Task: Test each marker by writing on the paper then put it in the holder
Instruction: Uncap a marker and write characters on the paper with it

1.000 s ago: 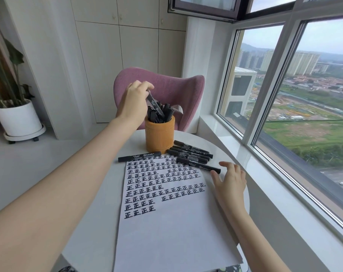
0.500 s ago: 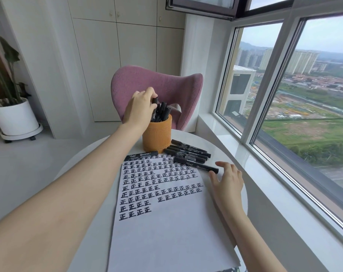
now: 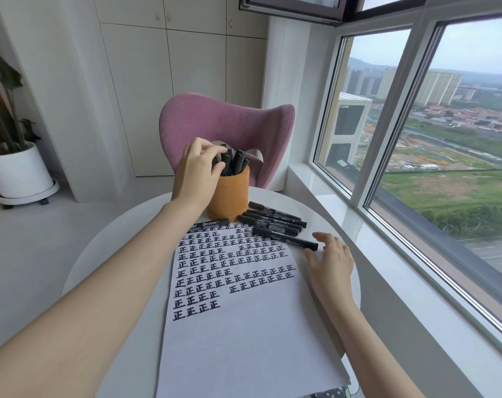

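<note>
Down into the orange holder [image 3: 232,196] went the marker [image 3: 226,160] that the left hand [image 3: 196,173] held up a moment ago. It now stands there with the other black markers [image 3: 239,159]. The left fingers curl by the caps; I cannot tell if they pinch one. The right hand [image 3: 330,259] lies flat and loose on the white table [image 3: 114,239], beside the paper [image 3: 244,340] full of black marks. Its fingertips are near one loose marker [image 3: 287,239]. More loose markers [image 3: 275,219] lie just beside the holder.
</note>
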The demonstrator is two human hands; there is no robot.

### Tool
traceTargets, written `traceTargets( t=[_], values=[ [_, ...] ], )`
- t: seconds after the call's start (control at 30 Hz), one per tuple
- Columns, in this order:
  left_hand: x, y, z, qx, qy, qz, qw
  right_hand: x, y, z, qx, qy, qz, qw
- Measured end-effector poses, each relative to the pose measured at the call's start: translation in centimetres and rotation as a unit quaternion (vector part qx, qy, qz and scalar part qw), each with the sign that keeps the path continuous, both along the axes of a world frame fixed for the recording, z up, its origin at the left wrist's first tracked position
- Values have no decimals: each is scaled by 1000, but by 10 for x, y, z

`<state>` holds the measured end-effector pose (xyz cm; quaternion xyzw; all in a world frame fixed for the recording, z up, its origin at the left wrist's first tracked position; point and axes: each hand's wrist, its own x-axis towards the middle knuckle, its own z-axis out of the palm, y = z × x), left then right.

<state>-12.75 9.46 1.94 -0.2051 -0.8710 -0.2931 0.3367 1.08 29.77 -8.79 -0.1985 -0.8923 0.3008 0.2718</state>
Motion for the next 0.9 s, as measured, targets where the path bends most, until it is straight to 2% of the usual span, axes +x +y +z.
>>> traceTargets(
  t=[0.13,0.27,0.47,0.6,0.7,0.8,0.9],
  values=[
    [31,-8,-14,44,-13,-49,998,-2,1,4,6,-25,9,1000],
    [67,-17,-32,54,-63,-104,991,-6,1,9,8,-61,6,998],
    [92,-30,-51,85,-112,-134,981,4,0,11,-42,-6,12,999],
    [106,-35,-59,47,-132,-143,980,24,-9,26,-93,57,71,992],
    [118,-35,-60,10,-127,-159,979,35,-23,42,-175,100,144,969],
    [126,-34,-58,-28,-118,-170,978,42,-40,53,-218,91,217,947],
    [129,-36,-60,-38,-132,-171,976,44,-51,56,-250,83,243,934]
  ],
)
